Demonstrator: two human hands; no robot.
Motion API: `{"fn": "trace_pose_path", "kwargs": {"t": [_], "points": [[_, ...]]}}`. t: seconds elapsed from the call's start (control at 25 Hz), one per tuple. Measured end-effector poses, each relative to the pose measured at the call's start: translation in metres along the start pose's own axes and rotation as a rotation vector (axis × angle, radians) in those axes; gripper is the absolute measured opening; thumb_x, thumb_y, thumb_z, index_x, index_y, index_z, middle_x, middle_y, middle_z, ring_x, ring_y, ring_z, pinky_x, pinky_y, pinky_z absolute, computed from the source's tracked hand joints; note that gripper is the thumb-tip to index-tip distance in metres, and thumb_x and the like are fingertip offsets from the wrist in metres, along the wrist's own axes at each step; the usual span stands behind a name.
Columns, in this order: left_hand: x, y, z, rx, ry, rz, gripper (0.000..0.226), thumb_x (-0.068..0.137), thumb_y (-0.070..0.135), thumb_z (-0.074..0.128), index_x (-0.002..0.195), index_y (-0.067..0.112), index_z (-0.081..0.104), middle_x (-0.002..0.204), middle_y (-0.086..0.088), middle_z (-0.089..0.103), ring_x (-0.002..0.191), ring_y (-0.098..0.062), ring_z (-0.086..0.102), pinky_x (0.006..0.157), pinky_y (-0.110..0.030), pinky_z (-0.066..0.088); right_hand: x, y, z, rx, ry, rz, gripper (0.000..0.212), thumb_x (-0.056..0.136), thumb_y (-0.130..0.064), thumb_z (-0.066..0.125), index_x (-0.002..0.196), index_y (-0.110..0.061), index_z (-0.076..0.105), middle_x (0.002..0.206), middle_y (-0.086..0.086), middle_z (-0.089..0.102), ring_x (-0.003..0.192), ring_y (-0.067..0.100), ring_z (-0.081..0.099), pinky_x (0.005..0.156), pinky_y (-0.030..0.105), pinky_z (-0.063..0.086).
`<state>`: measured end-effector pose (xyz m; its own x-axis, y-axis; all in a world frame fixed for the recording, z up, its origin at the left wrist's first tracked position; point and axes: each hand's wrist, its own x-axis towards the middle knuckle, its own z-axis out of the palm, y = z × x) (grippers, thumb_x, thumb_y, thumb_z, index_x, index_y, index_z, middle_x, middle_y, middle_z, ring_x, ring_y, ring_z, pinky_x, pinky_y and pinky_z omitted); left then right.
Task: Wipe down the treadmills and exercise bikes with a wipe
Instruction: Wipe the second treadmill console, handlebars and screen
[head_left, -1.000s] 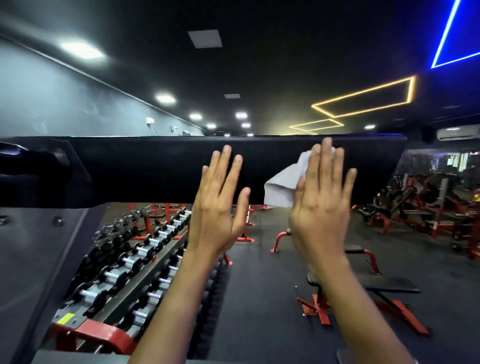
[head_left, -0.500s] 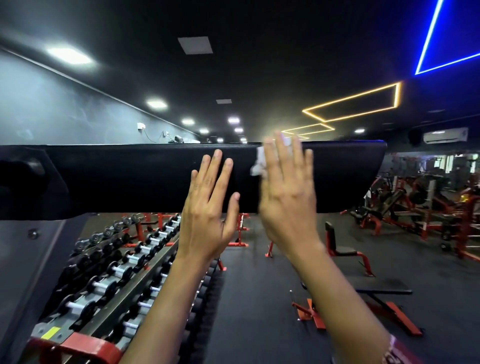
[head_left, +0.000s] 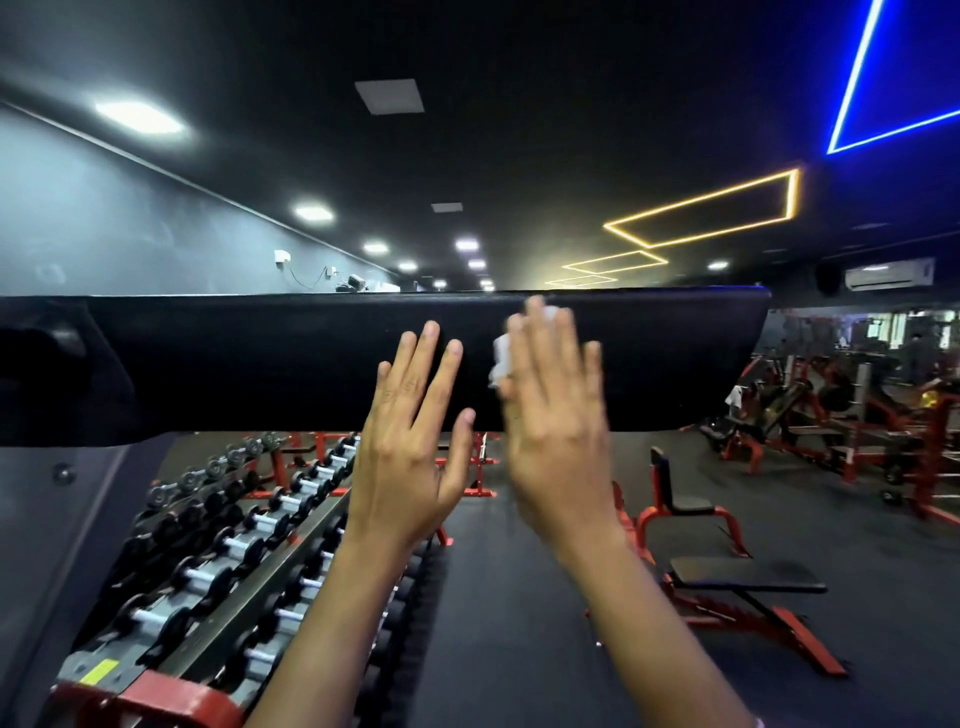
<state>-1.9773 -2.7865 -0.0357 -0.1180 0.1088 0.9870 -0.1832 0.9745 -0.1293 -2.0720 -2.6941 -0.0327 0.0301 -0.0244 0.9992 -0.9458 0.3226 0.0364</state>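
Black panel (head_left: 311, 358) is being wiped near its upper edge; the white wipe (head_left: 500, 358) is being pressed onto it under the straight fingers of the right hand (head_left: 556, 431); the left hand (head_left: 410, 441) is being held wide and empty alongside; most of the task is being judged outstanding.

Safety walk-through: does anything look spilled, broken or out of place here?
Nothing stands out: dumbbells sit in rows on their rack, benches stand upright, the floor shows no spill, the right hand presses the wipe on the black panel.
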Motion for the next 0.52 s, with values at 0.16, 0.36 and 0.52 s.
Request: {"fn": "trace_pose_path", "kwargs": {"t": [0.16, 0.36, 0.52], "points": [[-0.015, -0.023, -0.018, 0.024, 0.007, -0.071, 0.052, 0.094, 0.021, 0.044, 0.142, 0.000, 0.036, 0.151, -0.014, 0.028, 0.143, -0.027, 0.021, 0.119, -0.034, 0.011, -0.019, 0.007, -0.002, -0.107, -0.054, -0.098, 0.059, 0.090, -0.003, 0.057, 0.145, -0.004, 0.036, 0.153, 0.012, 0.030, 0.145, 0.018, 0.017, 0.120, 0.041, 0.009], [-0.018, -0.053, -0.037, 0.048, 0.041, -0.190, 0.055, 0.095, 0.026, 0.043, 0.144, 0.002, 0.032, 0.154, -0.011, 0.023, 0.145, -0.021, 0.016, 0.119, -0.029, 0.007, 0.025, -0.044, 0.023, 0.022, 0.070, 0.198, 0.059, 0.090, 0.004, 0.048, 0.146, 0.000, 0.029, 0.155, 0.017, 0.024, 0.145, 0.026, 0.013, 0.120, 0.039, 0.001], [-0.024, -0.073, -0.046, 0.063, 0.022, -0.147, 0.054, 0.096, 0.026, 0.044, 0.143, 0.002, 0.035, 0.153, -0.012, 0.024, 0.144, -0.024, 0.019, 0.119, -0.031, 0.009, 0.004, -0.071, 0.042, 0.023, -0.128, -0.244, 0.058, 0.089, -0.006, 0.054, 0.145, -0.004, 0.038, 0.154, 0.011, 0.031, 0.144, 0.023, 0.023, 0.120, 0.039, 0.010]]}}
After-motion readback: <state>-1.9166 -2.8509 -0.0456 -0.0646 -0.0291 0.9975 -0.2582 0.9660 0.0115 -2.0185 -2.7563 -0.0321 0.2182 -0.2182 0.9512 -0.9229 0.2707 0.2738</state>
